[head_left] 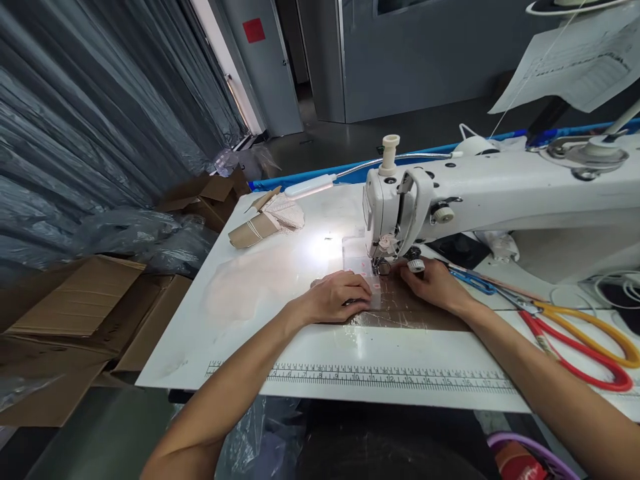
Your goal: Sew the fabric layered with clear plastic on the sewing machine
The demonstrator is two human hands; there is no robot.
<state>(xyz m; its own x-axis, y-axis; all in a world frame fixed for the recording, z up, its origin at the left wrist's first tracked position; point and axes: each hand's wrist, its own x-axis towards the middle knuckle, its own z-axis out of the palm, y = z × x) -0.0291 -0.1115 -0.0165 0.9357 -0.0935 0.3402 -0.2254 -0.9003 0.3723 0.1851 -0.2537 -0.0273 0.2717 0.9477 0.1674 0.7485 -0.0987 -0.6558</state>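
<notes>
Pale sheer cloth [375,297] at the presser foot [383,267]; left hand [340,295] on its left edge.
Cloth's long axis runs roughly away from the wearer. Left fingers bent over it; grip cannot be told. Right hand [429,283] just right of the foot, fingertips partly hidden, hold unclear. Sewing machine [384,212] overhangs the cloth; brown plate [420,315] beneath; red-handled scissors [575,344] right on worktop [430,350].
</notes>
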